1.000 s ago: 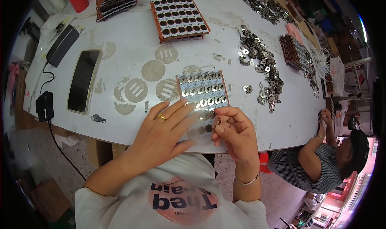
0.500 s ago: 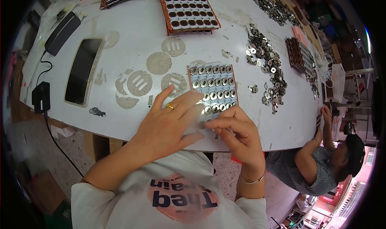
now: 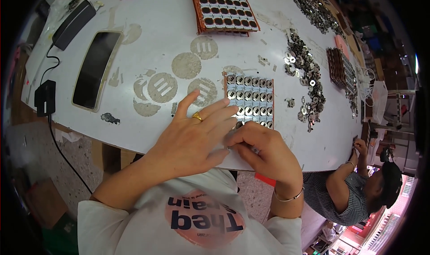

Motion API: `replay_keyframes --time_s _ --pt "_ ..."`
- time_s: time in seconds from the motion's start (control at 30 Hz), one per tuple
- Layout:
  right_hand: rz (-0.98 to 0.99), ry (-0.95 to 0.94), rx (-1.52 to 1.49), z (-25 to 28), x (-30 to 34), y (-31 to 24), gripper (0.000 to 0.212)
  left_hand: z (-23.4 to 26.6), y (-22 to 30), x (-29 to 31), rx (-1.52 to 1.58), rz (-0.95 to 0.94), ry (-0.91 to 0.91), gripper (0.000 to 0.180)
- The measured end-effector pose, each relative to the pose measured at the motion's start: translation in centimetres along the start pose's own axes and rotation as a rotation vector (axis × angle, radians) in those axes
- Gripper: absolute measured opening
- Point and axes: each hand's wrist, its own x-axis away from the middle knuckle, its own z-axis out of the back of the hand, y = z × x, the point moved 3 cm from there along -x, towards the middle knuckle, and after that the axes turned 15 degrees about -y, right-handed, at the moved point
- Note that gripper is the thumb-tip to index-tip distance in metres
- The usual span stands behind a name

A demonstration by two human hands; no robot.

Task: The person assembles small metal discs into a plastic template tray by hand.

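A pale blue panel of small circuit boards, with orange edges, lies near the table's front edge. Rows of shiny round metal pieces sit on it. Across its left edge rests my left hand, fingers stretched and apart, a gold ring on one. My right hand is at the panel's near left corner, thumb and fingertips pinched together close to my left fingers. Whatever the pinch holds is too small and hidden to make out. Both hands cover the panel's near rows.
Loose metal pieces are heaped right of the panel. Stacked board panels stand at the back, and another stack at the right. A phone and a black device lie left. A co-worker sits at the right.
The view has shifted, so the table's things appear farther right. My right hand has come in closer to the panel's near left corner and my left fingers, still pinched.
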Motion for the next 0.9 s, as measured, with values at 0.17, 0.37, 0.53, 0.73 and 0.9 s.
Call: replay_keyframes --time_s 0.17,0.37,0.53,0.73,0.9 --pt "-0.051 0.047 0.027 -0.3 0.2 -0.2 0.021 0.0 0.1 0.0 -0.006 0.007 0.004 0.058" --pt "-0.139 0.25 -0.106 -1.9 0.4 -0.1 0.024 -0.1 0.1 0.0 -0.017 0.02 0.0 0.058" --pt "-0.219 0.36 0.068 -3.0 1.7 0.4 0.029 -0.2 0.2 -0.1 -0.025 0.017 -0.004 0.059" --pt "-0.037 0.347 0.013 -3.1 2.2 1.3 0.03 -0.2 0.3 -0.3 -0.056 0.01 -0.005 0.059" --pt "0.083 0.25 0.118 -0.2 2.6 2.0 0.029 -0.1 0.1 -0.1 -0.078 0.058 -0.052 0.06"
